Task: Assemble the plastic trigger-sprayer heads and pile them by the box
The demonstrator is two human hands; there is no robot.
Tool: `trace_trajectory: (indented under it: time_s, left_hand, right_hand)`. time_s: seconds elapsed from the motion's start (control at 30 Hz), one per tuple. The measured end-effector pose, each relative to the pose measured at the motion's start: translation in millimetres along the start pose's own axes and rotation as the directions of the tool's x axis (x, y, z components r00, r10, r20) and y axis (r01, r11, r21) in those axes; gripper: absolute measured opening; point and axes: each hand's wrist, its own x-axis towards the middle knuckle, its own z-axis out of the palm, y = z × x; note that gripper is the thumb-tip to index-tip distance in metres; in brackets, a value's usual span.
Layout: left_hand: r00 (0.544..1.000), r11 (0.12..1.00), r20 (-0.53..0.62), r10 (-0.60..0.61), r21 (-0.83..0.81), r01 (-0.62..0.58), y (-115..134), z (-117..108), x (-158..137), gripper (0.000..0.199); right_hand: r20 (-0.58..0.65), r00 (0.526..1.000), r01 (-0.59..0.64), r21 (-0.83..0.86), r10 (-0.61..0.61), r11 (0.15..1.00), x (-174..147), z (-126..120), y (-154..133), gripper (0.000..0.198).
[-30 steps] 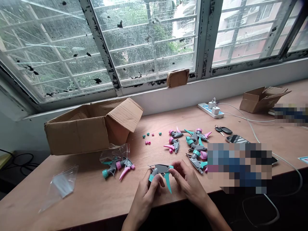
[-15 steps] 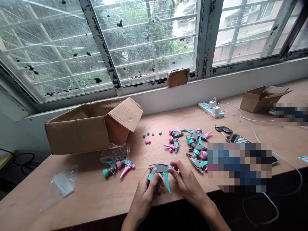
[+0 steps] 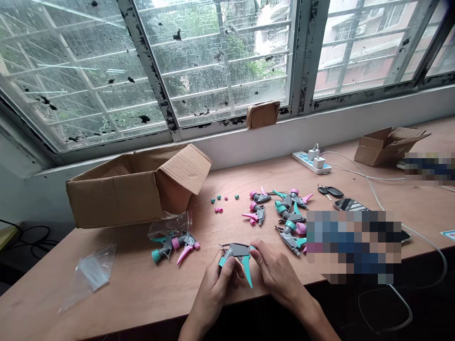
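A white plastic power strip [image 3: 303,159] holding two white plug-in chargers [image 3: 319,163] lies near a black oval key fob [image 3: 334,192]; right of the strip stands a small, open brown cardboard box [image 3: 371,152].

Teal nozzle [image 3: 252,247] of the spray head [image 3: 239,250] mostly covered by the right hand [image 3: 272,265], phone [image 3: 350,205] partly lost under a pixelated patch [image 3: 355,248], card [image 3: 450,235] cut by the right edge, loose caps [image 3: 218,210] too small for detail
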Motion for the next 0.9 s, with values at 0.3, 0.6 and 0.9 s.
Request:
trace_trajectory:
  time_s: [0.3, 0.6, 0.9]
  left_hand:
    - [1.0, 0.998, 0.023, -0.017, 0.06, 0.016, -5.0, -1.8, 1.9, 0.034]
    - [1.0, 0.99, 0.001, -0.01, 0.142, 0.01, 6.7, -0.5, 0.6, 0.036]
    - [1.0, 0.988, -0.014, -0.014, 0.156, 0.016, 5.9, -0.4, 0.2, 0.036]
  right_hand:
    - [0.072, 0.992, -0.111, 0.166, 0.1, 0.98, 1.3, -7.8, -3.4, 0.048]
    - [0.117, 0.985, -0.162, 0.35, 0.129, 0.922, 0.8, -8.6, -6.7, 0.048]
    - [0.071, 0.992, -0.117, 0.286, 0.101, 0.951, 2.4, -8.3, -7.2, 0.044]
